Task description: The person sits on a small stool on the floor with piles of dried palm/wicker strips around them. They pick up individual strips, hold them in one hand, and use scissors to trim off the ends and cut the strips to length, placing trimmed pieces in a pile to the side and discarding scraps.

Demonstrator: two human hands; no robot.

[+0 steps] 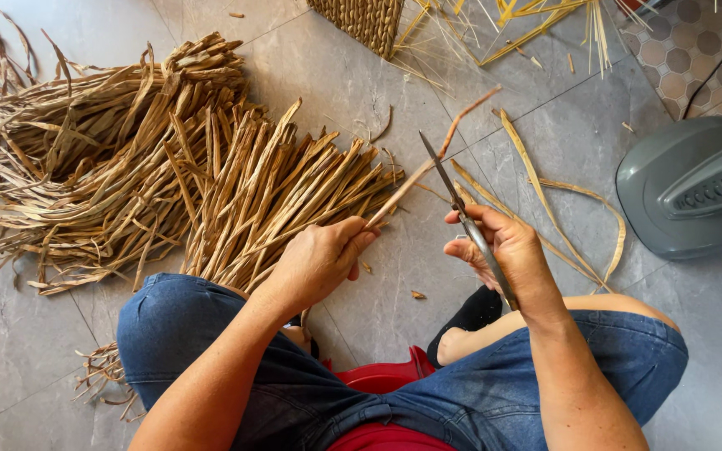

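trimming a dried reed strip (428, 163) with scissors (461, 213)
left hand (319, 263) fingers pinch the strip; right hand (507, 250) fingers grip the scissors; woven basket (365, 21) contents hidden.

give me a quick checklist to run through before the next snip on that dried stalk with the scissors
1. Left hand has a firm grip on the dried stalk: ok, closed around its lower end.
2. Right hand holds the scissors: ok.
3. Blades meet the stalk: ok, they cross it near the middle.
4. Left fingers clear of the blades: ok, they sit below the crossing.
5. Blades open wide enough to cut: cannot tell, they look nearly closed.
6. Bare leg clear of the scissor tips: ok, the tips point up and away.
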